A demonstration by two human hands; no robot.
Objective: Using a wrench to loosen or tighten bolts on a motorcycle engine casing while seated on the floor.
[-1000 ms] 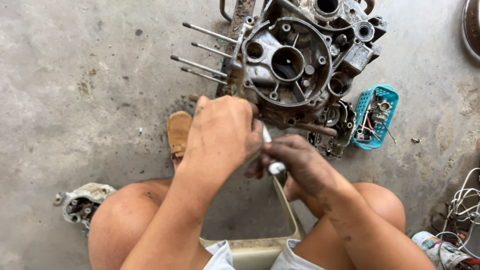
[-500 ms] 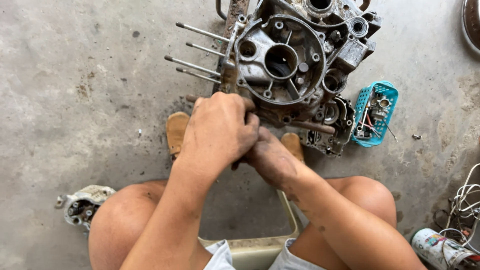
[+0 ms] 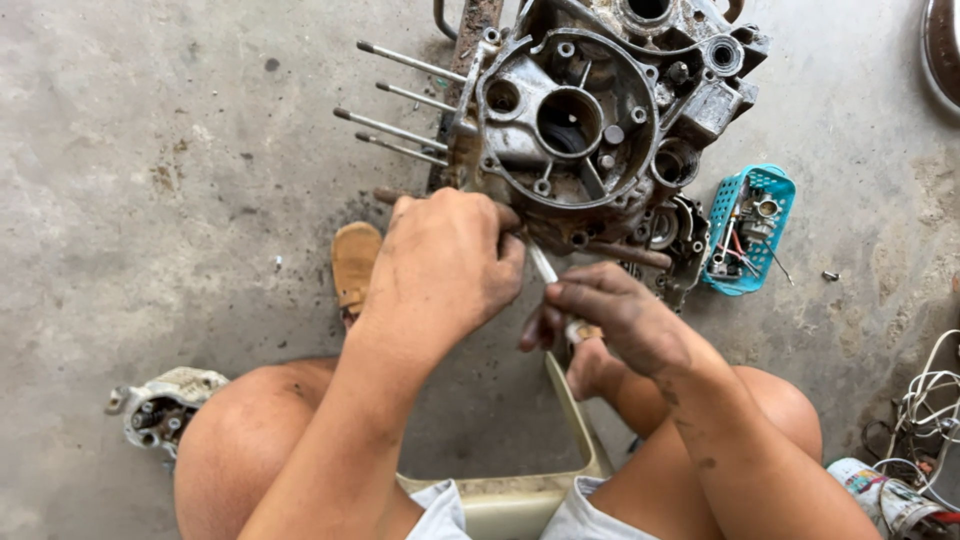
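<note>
Crouched low over an oily engine crankcase (image 3: pixel 590 130) on the concrete floor (image 3: pixel 170 150), a person works at the casing's near edge with both hands. Their left hand (image 3: pixel 445 265) is curled tight against the casing's lower rim, fingers closed on something there — what exactly it pinches cannot be told, since the knuckles cover it. Just right of it and nearer the person, the grimy right hand (image 3: pixel 610 320) grips the pale handle of a slim metal tool (image 3: pixel 543 265), whose shaft slants up toward that same lower rim.

Judging from the casing, the strip-down looks well along: its round cover is off, the inner bore and bolt holes lie bare, and four long studs (image 3: pixel 400 115) jut free from its left side. What is left appears to be whatever the tool is picking at on the rim — the tip is hidden behind the left hand.

Right of the crankcase sits a small blue basket (image 3: pixel 775 190) of loose parts; its contents are too small to sort out. Well below and left of the casing, beside the person's knee, lies a separate grey engine part (image 3: pixel 165 405). A tan sandal (image 3: pixel 355 260) shows under the left forearm, and a tangle of white wires (image 3: pixel 925 400) is cut off at the frame edge.
</note>
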